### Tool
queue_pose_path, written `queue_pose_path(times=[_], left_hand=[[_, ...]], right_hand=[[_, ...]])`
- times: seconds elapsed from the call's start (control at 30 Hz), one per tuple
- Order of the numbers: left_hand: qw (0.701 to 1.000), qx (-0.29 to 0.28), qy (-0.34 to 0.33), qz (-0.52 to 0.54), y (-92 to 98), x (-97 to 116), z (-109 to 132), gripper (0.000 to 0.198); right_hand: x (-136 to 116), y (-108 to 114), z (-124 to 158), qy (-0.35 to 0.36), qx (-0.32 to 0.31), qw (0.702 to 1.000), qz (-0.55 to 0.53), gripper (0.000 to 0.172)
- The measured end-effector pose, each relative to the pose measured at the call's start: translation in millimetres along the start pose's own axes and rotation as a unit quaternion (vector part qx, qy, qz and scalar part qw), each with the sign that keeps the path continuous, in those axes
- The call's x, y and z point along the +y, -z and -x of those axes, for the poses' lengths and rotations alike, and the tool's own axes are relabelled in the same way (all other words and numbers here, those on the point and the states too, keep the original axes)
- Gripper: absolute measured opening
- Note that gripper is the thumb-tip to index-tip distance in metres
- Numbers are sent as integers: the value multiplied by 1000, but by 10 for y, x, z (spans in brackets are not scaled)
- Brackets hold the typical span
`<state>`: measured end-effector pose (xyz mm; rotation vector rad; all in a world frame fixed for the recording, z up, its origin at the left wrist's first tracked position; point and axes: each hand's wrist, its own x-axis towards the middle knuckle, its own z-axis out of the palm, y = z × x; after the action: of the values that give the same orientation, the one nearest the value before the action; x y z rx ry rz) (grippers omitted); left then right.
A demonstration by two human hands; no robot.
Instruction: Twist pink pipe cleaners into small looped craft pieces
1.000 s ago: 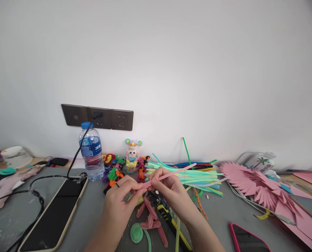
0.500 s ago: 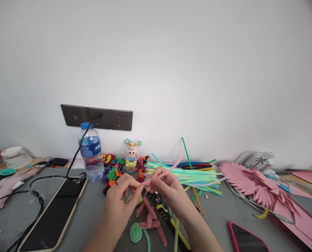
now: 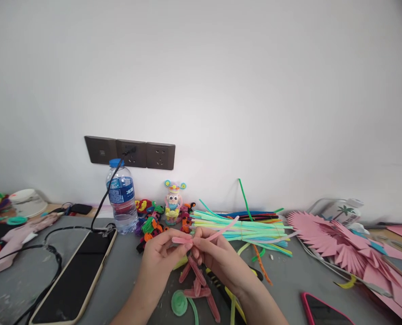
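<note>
A pink pipe cleaner [image 3: 224, 229] is pinched between both hands, its free end pointing up to the right. My left hand [image 3: 165, 255] grips a doubled part of it between thumb and forefinger, and a short bent end sticks out leftward. Right beside it, my right hand [image 3: 216, 255] is closed on the longer part. Below the hands lie dusky pink bent pipe cleaner pieces [image 3: 197, 292] and a green pipe cleaner coil [image 3: 179, 303] with a loose tail. A black and yellow tool [image 3: 235, 304] is partly hidden under my right forearm.
Behind the hands lies a bundle of pale pipe cleaners [image 3: 255, 229]. A small figure [image 3: 172, 203] and a water bottle [image 3: 122, 198] stand near the wall. A large phone [image 3: 74, 280] with cables is at left; a pink-cased phone [image 3: 324, 311] and folded pink paper [image 3: 339, 243] are at right.
The pink pipe cleaner has been folded: a short doubled end now shows at my left fingers, and the free length at right is shorter and lower. The view has shifted slightly.
</note>
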<state>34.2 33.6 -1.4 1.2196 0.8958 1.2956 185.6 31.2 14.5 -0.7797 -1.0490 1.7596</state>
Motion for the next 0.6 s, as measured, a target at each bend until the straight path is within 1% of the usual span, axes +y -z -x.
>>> queue_pose_path(times=[0.1,0.13,0.27,0.4,0.47,0.6], left_hand=[[999,21,-39,-5,5,7,1,12],[999,32,-42,-2,6,8,3,12],[998,60,-4,19,8,2,8,16],[995,90,10,43,6,22,8,20],[994,95,15,42,-2,48,7,22],[995,95,11,21,-14,100,5,24]], right_hand=[[-6,-21,1,-1,-17,1000,1,33],[-6,-27,-1,4,-16,1000,-2,33],[10,-17,-14,23,2,1000,2,33],[40,18,-20,29,-10,999,23,30],[52,25,-25,35,-9,999,35,28],[43,12,-32,86,17,993,77,26]])
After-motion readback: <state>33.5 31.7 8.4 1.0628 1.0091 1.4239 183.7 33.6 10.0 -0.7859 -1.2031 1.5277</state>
